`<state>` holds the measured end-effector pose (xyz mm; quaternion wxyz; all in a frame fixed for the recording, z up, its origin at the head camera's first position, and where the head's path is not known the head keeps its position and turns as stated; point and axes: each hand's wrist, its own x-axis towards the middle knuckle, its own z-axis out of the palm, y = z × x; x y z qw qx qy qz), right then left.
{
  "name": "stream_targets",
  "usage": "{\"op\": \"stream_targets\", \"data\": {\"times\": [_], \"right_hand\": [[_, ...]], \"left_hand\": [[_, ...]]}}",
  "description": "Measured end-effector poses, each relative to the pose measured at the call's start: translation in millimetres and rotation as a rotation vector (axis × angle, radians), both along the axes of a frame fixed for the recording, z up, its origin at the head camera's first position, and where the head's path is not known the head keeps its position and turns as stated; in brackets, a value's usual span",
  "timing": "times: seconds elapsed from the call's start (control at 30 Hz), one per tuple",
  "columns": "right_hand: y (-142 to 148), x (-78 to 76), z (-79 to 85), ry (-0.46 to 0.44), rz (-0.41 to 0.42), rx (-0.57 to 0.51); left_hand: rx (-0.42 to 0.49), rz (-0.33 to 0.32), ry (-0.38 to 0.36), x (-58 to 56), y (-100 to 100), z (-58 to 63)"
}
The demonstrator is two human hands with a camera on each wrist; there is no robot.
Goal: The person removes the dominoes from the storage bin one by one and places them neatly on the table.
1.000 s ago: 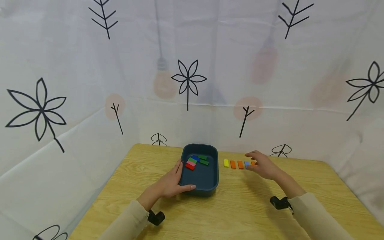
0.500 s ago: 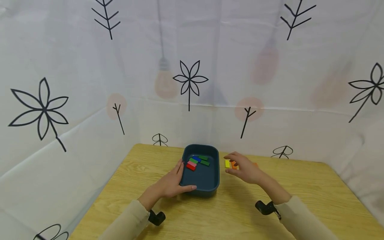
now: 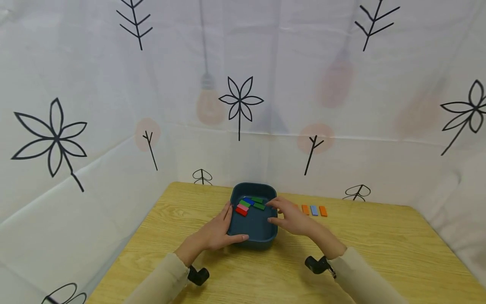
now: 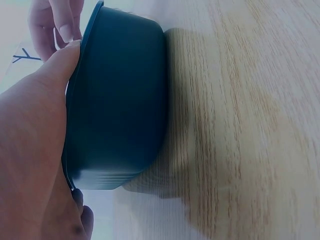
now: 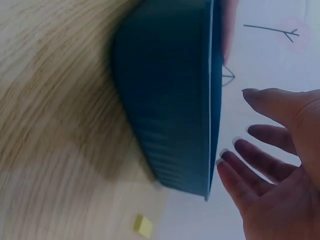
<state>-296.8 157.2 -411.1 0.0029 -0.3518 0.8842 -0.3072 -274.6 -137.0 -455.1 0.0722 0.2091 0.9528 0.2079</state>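
Note:
A dark blue plastic bin (image 3: pixel 252 242) stands on the table. Inside it lie several small flat rectangular blocks, among them a red block (image 3: pixel 241 210), a pink one, a blue one and green ones. My left hand (image 3: pixel 216 230) rests against the bin's near left corner, fingers straight along the left side and thumb over the near rim. Above the right rim is my right hand (image 3: pixel 292 217), fingertips over the bin's inside. In the right wrist view its fingers (image 5: pixel 257 160) are spread and nothing sits between them.
Right of the bin, a row of blocks lies on the wooden table (image 3: pixel 364 240): an orange block (image 3: pixel 305 210), a light blue block (image 3: pixel 314 210) and another orange block (image 3: pixel 323 211). A yellow block (image 5: pixel 143 226) shows in the right wrist view. A patterned white curtain (image 3: pixel 273 105) hangs behind.
My right hand has moved left, from over the right end of the block row to over the bin's right rim. The left hand and the blocks in the bin stay where they were.

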Motion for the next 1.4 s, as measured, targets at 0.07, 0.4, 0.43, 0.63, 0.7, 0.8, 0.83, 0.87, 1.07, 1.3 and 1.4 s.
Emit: {"op": "stream_targets", "data": {"times": [0.07, 0.4, 0.43, 0.63, 0.7, 0.8, 0.83, 0.87, 1.07, 1.3, 1.4], "right_hand": [[-5, -1.3, -2.2, -0.010, 0.006, 0.012], [-35, -10.7, -14.8, -0.040, 0.034, 0.040], [-39, -11.6, -15.7, -0.038, 0.037, 0.041], [-60, -19.2, -23.0, -0.036, 0.015, 0.046], [-67, -22.1, -26.0, -0.045, -0.008, 0.060], [-77, -25.8, -30.3, -0.071, -0.058, 0.090], [-80, -26.9, -31.5, -0.085, -0.075, 0.094], [-83, -27.8, -32.6, -0.096, -0.091, 0.098], [-94, -34.7, -41.1, -0.125, -0.158, 0.138], [-102, -38.0, -46.9, -0.170, -0.123, 0.066], [-106, -37.9, -47.5, -0.175, -0.092, 0.031]], "left_hand": [[-0.003, -0.002, 0.001, 0.0, 0, -0.3], [-0.015, -0.010, 0.015, -2.4, -1, -2.6], [-0.015, -0.011, 0.017, -2.6, -1, -2.6], [-0.016, -0.010, 0.021, -3.2, -2, -1.6], [-0.015, -0.012, 0.022, -3.2, -2, -1.5], [-0.011, -0.013, 0.022, -3.1, -2, -2.5], [-0.011, -0.014, 0.023, -3.1, -2, -3.1], [-0.011, -0.014, 0.024, -3.1, -2, -3.8], [-0.004, -0.018, 0.023, -4.5, -2, -7.3], [-0.001, -0.016, 0.017, -4.2, -2, -7.1], [0.005, -0.019, 0.018, -4.0, -2, -6.2]]}}
